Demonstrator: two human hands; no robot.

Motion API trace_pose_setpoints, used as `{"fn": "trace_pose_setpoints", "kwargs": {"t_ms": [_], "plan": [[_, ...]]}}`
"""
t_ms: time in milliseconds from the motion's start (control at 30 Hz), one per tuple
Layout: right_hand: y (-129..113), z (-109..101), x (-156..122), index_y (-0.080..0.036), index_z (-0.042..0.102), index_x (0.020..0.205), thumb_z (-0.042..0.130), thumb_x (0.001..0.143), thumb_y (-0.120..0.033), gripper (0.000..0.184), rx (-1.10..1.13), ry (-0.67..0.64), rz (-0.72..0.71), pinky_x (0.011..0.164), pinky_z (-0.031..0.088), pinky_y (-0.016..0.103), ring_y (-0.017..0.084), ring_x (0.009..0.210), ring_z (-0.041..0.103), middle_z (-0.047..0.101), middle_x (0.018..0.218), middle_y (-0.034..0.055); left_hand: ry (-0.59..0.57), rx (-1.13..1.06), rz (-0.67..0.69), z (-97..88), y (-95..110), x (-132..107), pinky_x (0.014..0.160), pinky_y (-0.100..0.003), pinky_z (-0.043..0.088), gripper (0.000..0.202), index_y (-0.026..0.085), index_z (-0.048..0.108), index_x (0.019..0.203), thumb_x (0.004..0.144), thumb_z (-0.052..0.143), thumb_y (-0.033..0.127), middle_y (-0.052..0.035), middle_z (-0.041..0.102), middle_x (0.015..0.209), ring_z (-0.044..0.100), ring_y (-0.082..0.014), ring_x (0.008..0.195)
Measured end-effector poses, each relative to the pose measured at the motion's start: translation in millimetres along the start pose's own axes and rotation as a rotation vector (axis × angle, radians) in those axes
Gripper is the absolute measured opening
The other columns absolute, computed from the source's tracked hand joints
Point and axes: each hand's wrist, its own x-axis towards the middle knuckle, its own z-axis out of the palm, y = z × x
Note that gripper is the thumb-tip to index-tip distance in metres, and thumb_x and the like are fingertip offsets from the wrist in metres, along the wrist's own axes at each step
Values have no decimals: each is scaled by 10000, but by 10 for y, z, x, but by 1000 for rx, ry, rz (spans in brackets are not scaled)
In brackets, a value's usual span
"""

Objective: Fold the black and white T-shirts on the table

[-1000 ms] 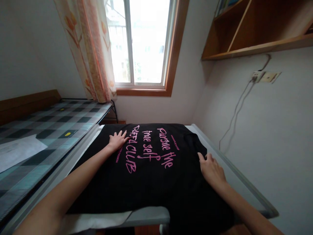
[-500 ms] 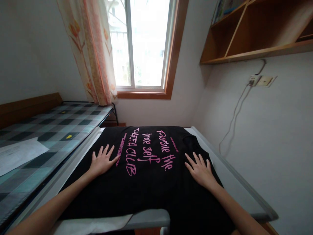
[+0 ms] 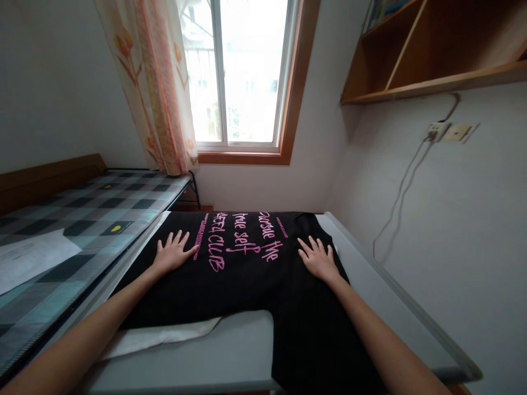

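Observation:
A black T-shirt (image 3: pixel 247 285) with pink lettering lies spread sideways over a light grey table (image 3: pixel 230 351). Its collar is at the right, and one sleeve drapes over the near table edge. Fingers spread, my left hand (image 3: pixel 173 253) rests flat on the shirt's left part, beside the small lines of print. My right hand (image 3: pixel 318 259) also lies flat with fingers apart, on the shirt close to the collar. A white sheet (image 3: pixel 164 336) shows from under the shirt's near side. The shirt's far edge reaches the table's far end.
At the left stands a bed with a checked mattress (image 3: pixel 90 219), with a white paper (image 3: pixel 33 258) on it. A curtain (image 3: pixel 152 88) hangs by the window (image 3: pixel 251 71). On the right wall are a wooden shelf (image 3: pixel 428 82) and a socket (image 3: pixel 437 131) with a cable.
Both hands have moved away from me, and the shirt has slid with them toward the far end and a little left. More of the near tabletop now shows.

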Motion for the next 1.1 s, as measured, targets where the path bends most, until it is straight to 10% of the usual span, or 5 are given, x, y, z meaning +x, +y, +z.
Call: {"fn": "trace_pose_setpoints", "kwargs": {"t_ms": [467, 867, 1100], "plan": [[-197, 4, 826, -355, 255, 1497, 206, 962, -515, 561, 86, -8, 25, 1123, 92, 555, 290, 1443, 136, 196, 1586, 47, 16, -24, 17, 41, -39, 879, 1081, -653, 158, 825, 224, 260, 1502, 848, 221, 725, -121, 189, 1572, 165, -379, 1432], [-171, 20, 772, -291, 334, 1479, 231, 959, -495, 569, 102, 76, 14, 1135, 113, 489, 267, 1429, 196, 254, 1567, 65, 285, -23, -10, -67, 152, 538, 913, -380, 463, 518, 171, 676, 1177, 908, 317, 431, -123, 637, 1209, 633, -278, 1020], [-146, 36, 684, -276, 332, 1482, 224, 954, -537, 599, 100, 76, 15, 1143, 120, 453, 246, 1434, 195, 247, 1570, 60, 198, -25, 8, 31, 227, 393, 1082, -392, 329, 595, 103, 540, 1334, 912, 334, 469, -155, 466, 1434, 404, -282, 1345]]}}
